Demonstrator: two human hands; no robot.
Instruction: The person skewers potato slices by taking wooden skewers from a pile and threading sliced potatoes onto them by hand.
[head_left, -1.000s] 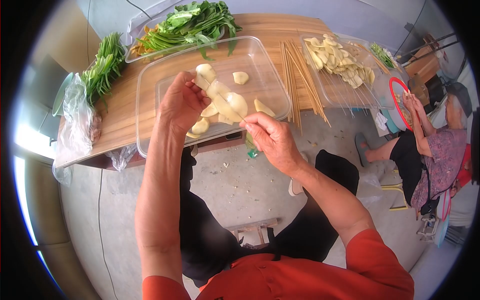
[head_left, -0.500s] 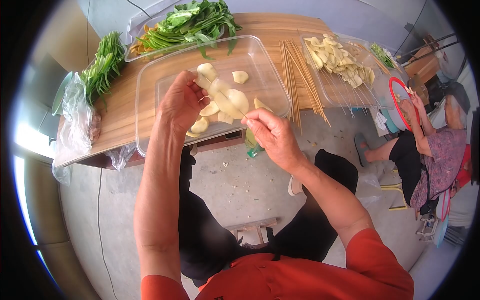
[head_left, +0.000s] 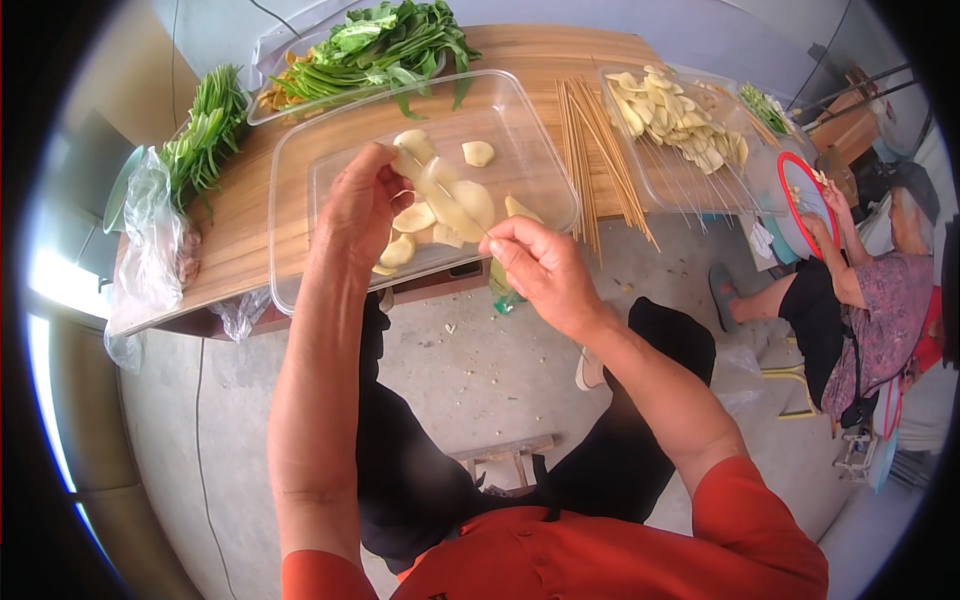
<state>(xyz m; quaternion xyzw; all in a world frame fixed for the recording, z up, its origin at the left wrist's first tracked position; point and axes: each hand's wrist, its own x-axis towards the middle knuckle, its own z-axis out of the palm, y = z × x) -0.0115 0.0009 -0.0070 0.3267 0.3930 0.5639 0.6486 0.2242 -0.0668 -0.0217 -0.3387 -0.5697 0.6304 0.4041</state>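
In the head view, my left hand (head_left: 363, 200) has its fingers curled round the upper end of a thin pale potato slice (head_left: 452, 214) over a clear plastic tray (head_left: 277, 225). My right hand (head_left: 543, 275) pinches the near end of a thin skewer (head_left: 487, 234), which meets the slice. Where the skewer runs inside the slice is hard to make out. Below, loose potato slices (head_left: 414, 217) lie in the tray, one piece (head_left: 478, 153) apart from the others. My left fingertips are partly hidden.
Bare wooden skewers (head_left: 600, 150) lie right of the tray. Beyond them, another tray holds skewered slices (head_left: 685, 120). Leafy greens (head_left: 385, 50) and a green bunch (head_left: 205, 130) stand at the back and left. A seated person (head_left: 870, 290) works over a red-rimmed basket (head_left: 785, 185) at right.
Both hands have shifted very slightly, the right one a little up and left. The slice and skewer remain between them. The seated person's head has lifted into clearer view.
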